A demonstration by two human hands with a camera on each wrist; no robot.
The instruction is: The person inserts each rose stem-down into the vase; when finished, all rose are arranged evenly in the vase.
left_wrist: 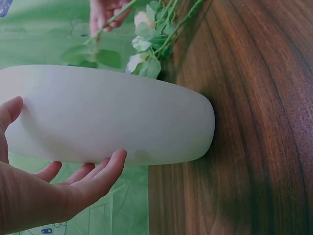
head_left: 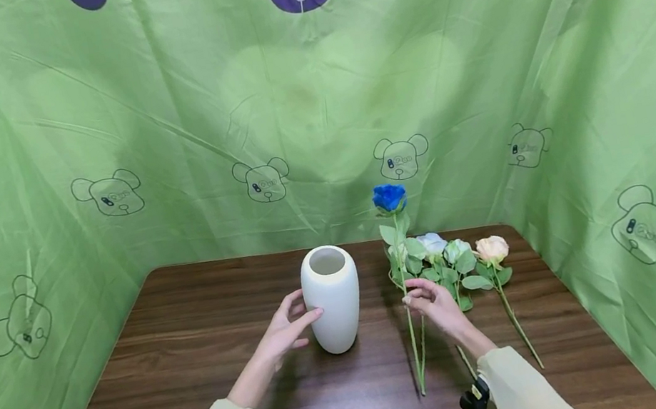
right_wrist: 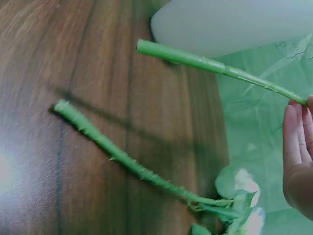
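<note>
We rest our spread left hand (head_left: 286, 330) against the vase (head_left: 337, 308). Our right hand (head_left: 438, 307) pinches a blue rose's stem (head_left: 413, 338).

A dark brown, wood-grained surface (head_left: 389, 375) is topped by an upright white vase (head_left: 335, 312). To the vase's right, leafy white roses (head_left: 432, 244) are laid close together; farther right, a peach rose (head_left: 492, 250) is laid.
</note>
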